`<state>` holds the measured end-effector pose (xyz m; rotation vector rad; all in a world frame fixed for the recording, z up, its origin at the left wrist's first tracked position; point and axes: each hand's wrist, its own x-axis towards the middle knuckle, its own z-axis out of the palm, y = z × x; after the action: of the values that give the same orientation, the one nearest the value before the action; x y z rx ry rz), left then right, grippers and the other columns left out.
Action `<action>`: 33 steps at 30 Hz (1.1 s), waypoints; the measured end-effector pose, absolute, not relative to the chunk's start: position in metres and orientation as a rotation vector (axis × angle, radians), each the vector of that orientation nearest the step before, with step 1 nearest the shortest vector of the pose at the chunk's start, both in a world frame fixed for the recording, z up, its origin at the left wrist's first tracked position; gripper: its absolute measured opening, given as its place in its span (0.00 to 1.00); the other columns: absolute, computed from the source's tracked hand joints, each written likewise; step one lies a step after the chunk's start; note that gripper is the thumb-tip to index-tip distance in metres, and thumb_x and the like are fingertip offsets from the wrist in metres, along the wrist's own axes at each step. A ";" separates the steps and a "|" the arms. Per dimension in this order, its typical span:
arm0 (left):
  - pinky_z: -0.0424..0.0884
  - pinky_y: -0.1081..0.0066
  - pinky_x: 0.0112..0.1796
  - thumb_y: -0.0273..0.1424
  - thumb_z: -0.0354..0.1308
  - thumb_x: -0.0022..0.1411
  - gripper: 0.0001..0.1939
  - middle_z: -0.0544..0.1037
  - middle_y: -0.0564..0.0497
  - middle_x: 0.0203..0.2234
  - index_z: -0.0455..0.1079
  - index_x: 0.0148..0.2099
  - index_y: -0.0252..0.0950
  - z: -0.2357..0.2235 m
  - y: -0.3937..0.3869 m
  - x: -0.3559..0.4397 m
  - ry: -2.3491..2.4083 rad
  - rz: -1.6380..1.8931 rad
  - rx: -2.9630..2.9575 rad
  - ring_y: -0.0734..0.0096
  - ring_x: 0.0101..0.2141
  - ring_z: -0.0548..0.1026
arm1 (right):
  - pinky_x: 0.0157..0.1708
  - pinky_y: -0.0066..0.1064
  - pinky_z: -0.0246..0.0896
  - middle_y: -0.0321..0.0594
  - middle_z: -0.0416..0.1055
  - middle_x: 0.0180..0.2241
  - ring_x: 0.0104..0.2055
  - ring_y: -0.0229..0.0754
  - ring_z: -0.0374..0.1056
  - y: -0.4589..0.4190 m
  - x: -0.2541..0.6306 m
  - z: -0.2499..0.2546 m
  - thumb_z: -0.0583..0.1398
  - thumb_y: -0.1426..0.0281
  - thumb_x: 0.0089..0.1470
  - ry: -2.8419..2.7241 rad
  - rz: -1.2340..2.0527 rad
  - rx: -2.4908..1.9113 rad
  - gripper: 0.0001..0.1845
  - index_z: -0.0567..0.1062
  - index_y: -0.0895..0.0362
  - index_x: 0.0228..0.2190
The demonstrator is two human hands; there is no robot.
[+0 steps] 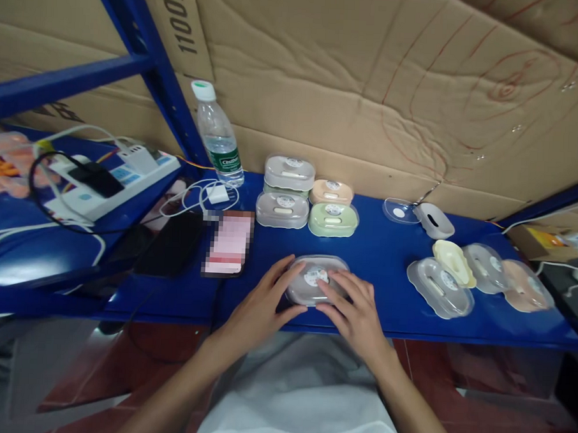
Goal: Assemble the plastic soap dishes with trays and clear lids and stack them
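A grey soap box with a clear lid [309, 293] lies on the blue shelf at its front edge, right in front of me. A round printed sticker is on top of its lid. My left hand [266, 295] grips the left end of the box, thumb along the near side. On the right end, my right hand [355, 305] has its fingers over the lid and its thumb near the front rim. Beyond it stand stacked grey soap boxes [283, 211], with a green soap box [334, 220] and a peach soap box [331, 192] beside them.
Right of me lie a grey soap box [441, 288], a cream soap dish part [454, 263], a peach one [528, 286], a loose clear lid [400, 210] and a grey base [435, 221]. On the left are a phone [228, 242], water bottle [220, 140] and power strip [113, 186] with cables.
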<state>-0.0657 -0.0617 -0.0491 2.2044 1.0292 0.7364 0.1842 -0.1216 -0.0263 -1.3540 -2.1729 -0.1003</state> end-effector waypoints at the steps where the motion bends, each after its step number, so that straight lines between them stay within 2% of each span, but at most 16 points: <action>1: 0.68 0.53 0.68 0.33 0.64 0.73 0.42 0.58 0.44 0.76 0.46 0.79 0.56 -0.049 -0.062 -0.065 1.028 0.738 2.204 0.53 0.73 0.62 | 0.61 0.48 0.65 0.44 0.74 0.64 0.67 0.52 0.68 -0.122 0.185 -0.028 0.64 0.65 0.70 -2.171 -0.097 -1.359 0.29 0.69 0.43 0.68; 7: 0.67 0.53 0.69 0.35 0.62 0.74 0.39 0.59 0.43 0.75 0.48 0.79 0.53 -0.046 -0.061 -0.065 1.028 0.698 2.204 0.54 0.73 0.62 | 0.62 0.51 0.65 0.44 0.75 0.63 0.68 0.54 0.68 -0.121 0.193 -0.021 0.63 0.63 0.70 -2.248 -0.055 -1.311 0.29 0.68 0.43 0.69; 10: 0.68 0.51 0.68 0.37 0.65 0.73 0.39 0.58 0.43 0.75 0.50 0.78 0.52 -0.043 -0.062 -0.066 1.052 0.695 2.202 0.52 0.72 0.64 | 0.63 0.49 0.65 0.43 0.75 0.64 0.67 0.52 0.70 -0.106 0.214 -0.004 0.59 0.59 0.73 -2.286 0.083 -1.286 0.28 0.66 0.45 0.70; 12: 0.69 0.49 0.68 0.39 0.67 0.71 0.39 0.54 0.42 0.77 0.53 0.76 0.50 -0.040 -0.063 -0.066 1.056 0.706 2.216 0.50 0.73 0.63 | 0.65 0.49 0.65 0.45 0.74 0.65 0.67 0.51 0.69 -0.083 0.238 0.006 0.55 0.59 0.75 -2.171 0.036 -1.454 0.27 0.66 0.48 0.71; 15: 0.67 0.48 0.69 0.38 0.68 0.70 0.35 0.53 0.41 0.78 0.56 0.73 0.47 -0.036 -0.063 -0.065 1.023 0.744 2.260 0.49 0.74 0.61 | 0.68 0.55 0.59 0.57 0.68 0.68 0.70 0.60 0.64 -0.032 0.280 0.008 0.55 0.56 0.74 -1.868 -0.206 -1.852 0.30 0.68 0.58 0.69; 17: 0.66 0.48 0.69 0.37 0.67 0.70 0.34 0.59 0.41 0.75 0.57 0.72 0.46 -0.035 -0.064 -0.064 0.984 0.774 2.286 0.51 0.72 0.64 | 0.68 0.64 0.52 0.71 0.65 0.68 0.72 0.68 0.60 0.004 0.303 -0.001 0.58 0.53 0.72 -1.742 -0.254 -1.964 0.35 0.69 0.68 0.66; 19: 0.68 0.48 0.69 0.36 0.67 0.70 0.34 0.64 0.41 0.73 0.57 0.72 0.45 -0.036 -0.064 -0.063 0.969 0.795 2.296 0.51 0.71 0.67 | 0.68 0.70 0.48 0.76 0.68 0.63 0.70 0.70 0.61 0.031 0.317 -0.016 0.60 0.53 0.70 -1.657 -0.251 -2.013 0.36 0.71 0.73 0.62; 21: 0.68 0.48 0.68 0.36 0.68 0.69 0.35 0.65 0.41 0.73 0.57 0.72 0.45 -0.038 -0.064 -0.063 0.984 0.808 2.291 0.51 0.70 0.67 | 0.66 0.68 0.55 0.65 0.73 0.60 0.66 0.63 0.67 0.045 0.322 -0.030 0.63 0.56 0.70 -1.598 -0.228 -2.026 0.29 0.74 0.67 0.58; 23: 0.69 0.49 0.68 0.36 0.67 0.70 0.34 0.65 0.41 0.73 0.57 0.72 0.45 -0.039 -0.064 -0.063 1.001 0.810 2.283 0.52 0.71 0.67 | 0.63 0.61 0.64 0.53 0.77 0.54 0.59 0.55 0.73 0.048 0.322 -0.038 0.64 0.57 0.69 -1.570 -0.184 -2.002 0.21 0.78 0.62 0.52; 25: 0.68 0.50 0.69 0.36 0.66 0.71 0.34 0.64 0.42 0.73 0.57 0.73 0.45 -0.039 -0.064 -0.063 1.004 0.813 2.277 0.52 0.71 0.66 | 0.60 0.57 0.67 0.49 0.79 0.44 0.52 0.52 0.76 0.044 0.321 -0.036 0.63 0.54 0.69 -1.557 -0.120 -1.947 0.21 0.81 0.60 0.43; 27: 0.67 0.49 0.69 0.36 0.66 0.71 0.35 0.64 0.42 0.73 0.55 0.74 0.46 -0.038 -0.064 -0.064 1.007 0.814 2.268 0.52 0.71 0.66 | 0.58 0.57 0.68 0.51 0.79 0.38 0.47 0.54 0.77 0.037 0.320 -0.024 0.61 0.50 0.68 -1.529 -0.051 -1.868 0.25 0.81 0.60 0.38; 31: 0.67 0.48 0.69 0.37 0.67 0.70 0.38 0.63 0.41 0.74 0.54 0.75 0.46 -0.037 -0.064 -0.063 1.028 0.813 2.237 0.51 0.72 0.65 | 0.50 0.49 0.76 0.53 0.79 0.45 0.46 0.52 0.78 0.009 0.309 0.007 0.52 0.47 0.72 -1.416 0.055 -1.663 0.29 0.77 0.58 0.51; 33: 0.67 0.48 0.69 0.38 0.67 0.70 0.39 0.63 0.42 0.74 0.53 0.75 0.46 -0.037 -0.064 -0.063 1.033 0.803 2.228 0.51 0.72 0.65 | 0.47 0.46 0.78 0.51 0.79 0.46 0.47 0.50 0.78 -0.013 0.296 0.015 0.51 0.50 0.73 -1.334 0.250 -1.498 0.26 0.75 0.56 0.55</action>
<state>-0.0632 -0.0641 -0.0368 2.2275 1.0331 0.8027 0.2956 -0.0129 0.0149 -1.4982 -1.3339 0.2504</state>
